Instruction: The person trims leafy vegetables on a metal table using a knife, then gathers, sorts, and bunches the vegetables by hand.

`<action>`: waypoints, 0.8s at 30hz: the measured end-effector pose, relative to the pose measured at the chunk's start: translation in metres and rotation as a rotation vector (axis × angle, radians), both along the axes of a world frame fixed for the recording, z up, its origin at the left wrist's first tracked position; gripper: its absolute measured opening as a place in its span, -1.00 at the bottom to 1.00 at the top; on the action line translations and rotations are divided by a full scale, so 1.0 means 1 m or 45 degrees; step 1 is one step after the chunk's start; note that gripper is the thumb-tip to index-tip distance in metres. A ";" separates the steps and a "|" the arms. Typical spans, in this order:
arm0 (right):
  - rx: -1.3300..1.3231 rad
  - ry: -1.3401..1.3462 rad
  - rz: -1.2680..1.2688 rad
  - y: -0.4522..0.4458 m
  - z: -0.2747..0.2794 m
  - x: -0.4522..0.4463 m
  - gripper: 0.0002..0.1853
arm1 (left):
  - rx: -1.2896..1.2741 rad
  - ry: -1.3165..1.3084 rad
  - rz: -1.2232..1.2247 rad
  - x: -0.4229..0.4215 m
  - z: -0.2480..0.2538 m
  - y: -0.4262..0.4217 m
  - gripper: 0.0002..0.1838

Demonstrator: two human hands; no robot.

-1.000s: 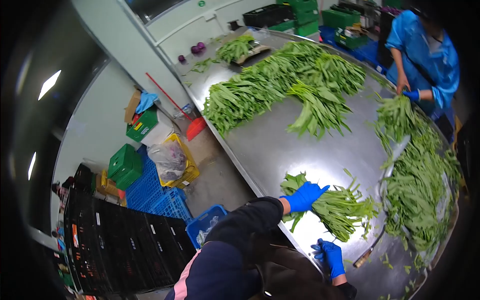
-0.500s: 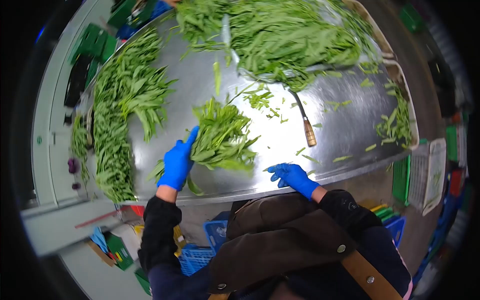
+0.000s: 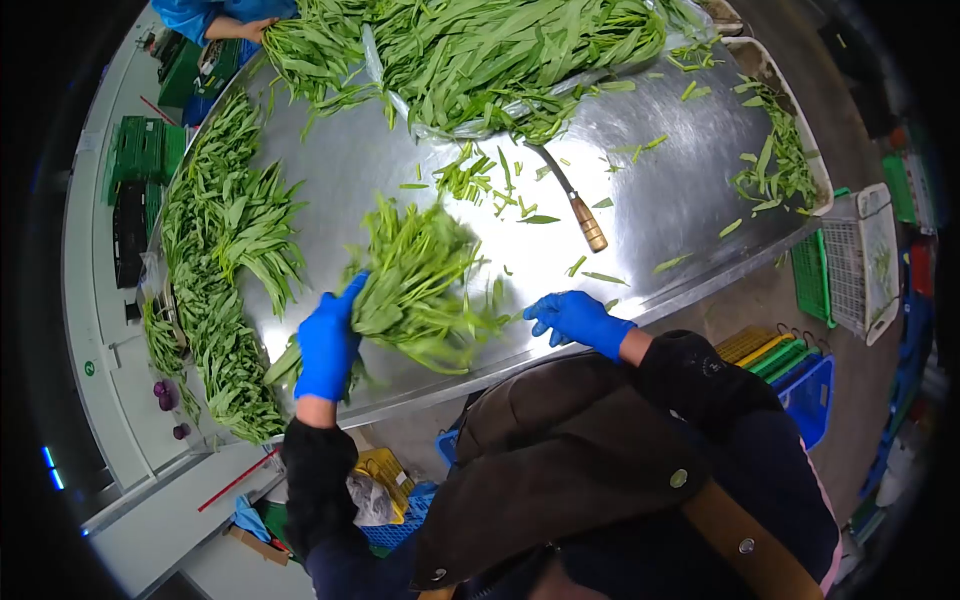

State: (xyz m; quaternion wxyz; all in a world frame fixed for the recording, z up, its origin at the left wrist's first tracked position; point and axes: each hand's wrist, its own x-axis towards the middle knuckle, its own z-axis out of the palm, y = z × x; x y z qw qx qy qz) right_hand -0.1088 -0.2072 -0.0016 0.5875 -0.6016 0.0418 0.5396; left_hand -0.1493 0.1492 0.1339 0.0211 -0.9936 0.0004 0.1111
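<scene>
My left hand (image 3: 328,345), in a blue glove, is wrapped round a bunch of leafy green vegetable (image 3: 415,290) that looks like water spinach. The bunch spreads rightward over the metal table, its leaves slightly blurred. My right hand (image 3: 575,322), also blue-gloved, hovers by the near table edge, right of the bunch. Its fingers are partly bent and apart, with nothing in them. Beyond it lies a curved knife (image 3: 580,208) with a wooden handle. Cut stem pieces (image 3: 465,180) are scattered left of the blade.
A big heap of greens (image 3: 500,60) lies on clear plastic at the back. Stacked bunches (image 3: 215,270) line the left side. A pale tray (image 3: 815,150) with leaves sits along the right edge. At the far left, a co-worker's hand (image 3: 255,30) touches the greens.
My view has shifted. The left hand still grips the bunch, whose loose leaves have swung. My right hand stays apart from it, and a co-worker's blue sleeve has come into view.
</scene>
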 end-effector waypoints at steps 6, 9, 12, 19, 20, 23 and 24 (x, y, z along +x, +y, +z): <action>0.095 -0.123 -0.047 0.000 0.016 0.028 -0.74 | 0.153 0.090 0.022 -0.020 0.009 -0.002 -0.10; 0.144 -0.243 -0.116 0.007 0.035 0.054 -0.69 | -0.142 -0.163 0.177 -0.024 0.040 -0.014 -0.11; 0.042 -0.329 -0.199 0.013 0.059 0.089 -0.58 | -0.147 -0.251 0.244 -0.029 0.055 -0.020 -0.11; 0.527 -0.332 -0.130 0.071 0.105 0.078 -0.13 | -0.270 -0.565 -0.012 -0.037 0.068 -0.032 -0.09; 0.545 -0.337 -0.068 0.069 0.104 0.080 -0.35 | -0.267 -0.565 -0.013 -0.041 0.071 -0.029 -0.09; 0.423 -0.523 -0.537 0.026 0.047 0.123 -0.66 | -0.203 -0.591 -0.084 -0.058 0.076 -0.017 -0.11; 0.196 -0.408 -0.684 0.011 0.044 0.139 -0.67 | -0.202 -0.621 -0.108 -0.062 0.076 -0.013 -0.12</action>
